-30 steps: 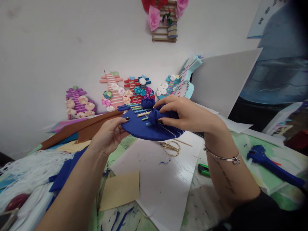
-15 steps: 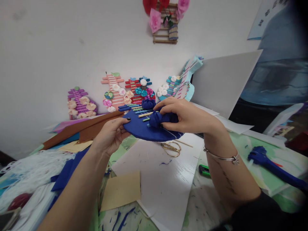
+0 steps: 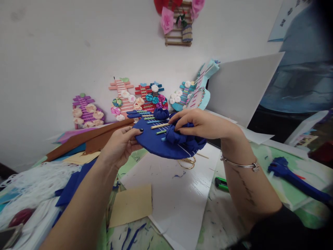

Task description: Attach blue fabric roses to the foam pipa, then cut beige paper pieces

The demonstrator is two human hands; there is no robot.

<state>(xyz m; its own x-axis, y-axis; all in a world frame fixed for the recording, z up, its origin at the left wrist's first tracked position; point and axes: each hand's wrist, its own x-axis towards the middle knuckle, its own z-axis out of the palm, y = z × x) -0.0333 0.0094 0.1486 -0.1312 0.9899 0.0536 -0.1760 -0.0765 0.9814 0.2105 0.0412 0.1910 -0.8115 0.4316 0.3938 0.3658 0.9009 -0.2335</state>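
A blue felt-covered craft piece point(image 3: 153, 142) with thin coloured sticks and a blue fabric rose point(image 3: 160, 113) at its far end is held above the table. My left hand point(image 3: 118, 147) grips its left edge, thumb on top. My right hand point(image 3: 201, 123) is closed over a second blue fabric rose point(image 3: 175, 136), pressing it onto the piece near the right edge. A silver bangle point(image 3: 240, 166) circles my right wrist.
Gold scissors point(image 3: 187, 162) lie partly hidden under the piece on a white sheet point(image 3: 177, 194). Finished flower crafts point(image 3: 125, 99) lean on the wall. Brown felt point(image 3: 85, 139), blue felt scraps point(image 3: 69, 189), a tan card point(image 3: 130, 205), a green cutter point(image 3: 221, 184) and a blue glue-gun-like tool point(image 3: 296, 180) lie around.
The craft piece has tilted and dropped slightly to the right, now covering more of the scissors. My right hand has shifted the rose rightward and pressed it lower.
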